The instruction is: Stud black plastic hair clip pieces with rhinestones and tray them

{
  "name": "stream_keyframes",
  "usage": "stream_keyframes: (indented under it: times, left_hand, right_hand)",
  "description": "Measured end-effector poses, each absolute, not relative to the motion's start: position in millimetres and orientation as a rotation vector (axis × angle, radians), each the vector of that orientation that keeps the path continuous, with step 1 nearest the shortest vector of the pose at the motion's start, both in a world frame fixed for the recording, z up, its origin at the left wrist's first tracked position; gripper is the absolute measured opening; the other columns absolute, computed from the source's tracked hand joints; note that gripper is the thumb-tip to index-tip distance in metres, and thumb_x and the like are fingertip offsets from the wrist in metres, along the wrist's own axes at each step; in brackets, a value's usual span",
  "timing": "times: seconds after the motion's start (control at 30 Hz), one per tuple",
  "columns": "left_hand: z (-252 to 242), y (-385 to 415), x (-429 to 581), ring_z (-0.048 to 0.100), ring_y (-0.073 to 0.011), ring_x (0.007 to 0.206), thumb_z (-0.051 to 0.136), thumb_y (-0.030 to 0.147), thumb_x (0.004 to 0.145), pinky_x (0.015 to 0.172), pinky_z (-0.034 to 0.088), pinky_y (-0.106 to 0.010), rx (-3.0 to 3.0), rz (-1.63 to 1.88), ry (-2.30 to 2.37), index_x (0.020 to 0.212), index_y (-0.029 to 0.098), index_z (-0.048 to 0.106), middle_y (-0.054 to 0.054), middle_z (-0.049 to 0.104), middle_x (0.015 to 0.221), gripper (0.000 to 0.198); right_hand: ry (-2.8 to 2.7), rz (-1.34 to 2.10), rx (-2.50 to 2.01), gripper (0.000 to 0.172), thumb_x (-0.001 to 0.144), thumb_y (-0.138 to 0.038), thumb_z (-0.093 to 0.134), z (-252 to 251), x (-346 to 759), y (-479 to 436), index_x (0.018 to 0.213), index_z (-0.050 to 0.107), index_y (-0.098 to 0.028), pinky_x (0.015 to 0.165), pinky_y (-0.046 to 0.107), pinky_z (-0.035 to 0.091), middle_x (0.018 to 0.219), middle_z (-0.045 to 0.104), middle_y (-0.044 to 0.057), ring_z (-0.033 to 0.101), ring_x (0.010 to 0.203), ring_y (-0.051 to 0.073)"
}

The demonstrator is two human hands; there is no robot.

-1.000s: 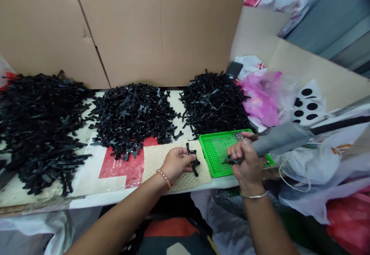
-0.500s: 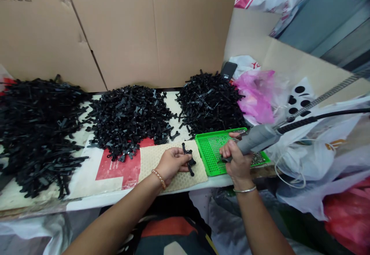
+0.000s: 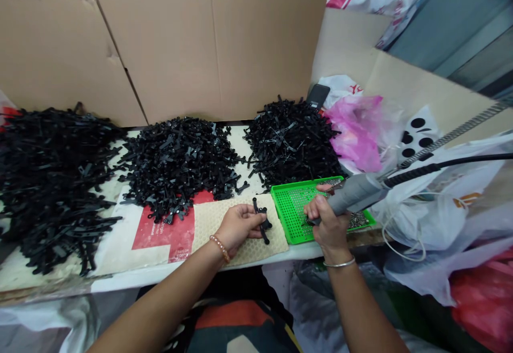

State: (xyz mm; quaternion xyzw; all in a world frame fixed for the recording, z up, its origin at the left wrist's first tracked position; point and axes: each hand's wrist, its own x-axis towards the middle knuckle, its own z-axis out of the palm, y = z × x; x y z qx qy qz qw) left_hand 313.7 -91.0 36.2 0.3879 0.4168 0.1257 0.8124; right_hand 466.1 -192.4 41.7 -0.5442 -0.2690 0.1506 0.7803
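Observation:
My left hand (image 3: pixel 239 226) rests on a beige honeycomb mat (image 3: pixel 212 219) and pinches a small stack of black plastic parts (image 3: pixel 261 224), held flat on the mat. My right hand (image 3: pixel 329 219) is wrapped round a grey powered screwdriver (image 3: pixel 355 193) with a black cable. The tool's tip points down into a green perforated tray (image 3: pixel 292 211) that holds small metal screws at its far right corner.
Three heaps of black plastic parts lie along the table: a left heap (image 3: pixel 48 177), a middle heap (image 3: pixel 184 161) and a right heap (image 3: pixel 292 142). Cardboard walls (image 3: pixel 208 38) stand behind. Pink and white plastic bags (image 3: pixel 360 128) crowd the right side. A red printed sheet (image 3: pixel 160 233) lies under the mat.
My view dropped slightly a second ago and is steady now. The right hand with the screwdriver shifted a little left over the tray. The left hand keeps its hold.

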Motion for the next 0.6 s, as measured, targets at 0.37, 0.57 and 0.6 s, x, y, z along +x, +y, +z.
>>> stream_keyframes:
  times: [0.37,0.57,0.6]
  left_hand:
    - [35,-92,315,0.062,-0.0112,0.053,0.076,0.015,0.069,0.047,0.051,-0.019,0.832,0.267,0.897,0.073,0.011,0.056,-0.004,0.065,0.065,0.021]
    - [31,-92,316,0.061,-0.0105,0.052,0.072,0.011,0.073,0.047,0.052,-0.020,0.839,0.270,0.897,0.073,0.012,0.053,-0.004,0.065,0.064,0.019]
    - [31,-92,316,0.060,-0.0100,0.051,0.071,0.010,0.073,0.047,0.052,-0.020,0.837,0.274,0.896,0.072,0.012,0.053,-0.003,0.064,0.063,0.019]
  right_hand:
    - [-0.543,0.306,-1.130,0.024,0.074,-0.029,0.070,55,465,-191,0.092,0.057,-0.020,0.046,0.022,0.037,0.047,0.040,-0.010,0.036,0.040,0.008]
    - [-0.551,0.475,-0.923,0.020,0.077,-0.030,0.063,88,437,-178,0.093,0.056,-0.022,0.047,0.021,0.036,0.045,0.034,-0.011,0.029,0.038,0.007]
    - [-0.550,0.527,-0.908,0.020,0.077,-0.030,0.062,88,431,-174,0.094,0.056,-0.022,0.047,0.020,0.036,0.045,0.033,-0.011,0.028,0.038,0.007]
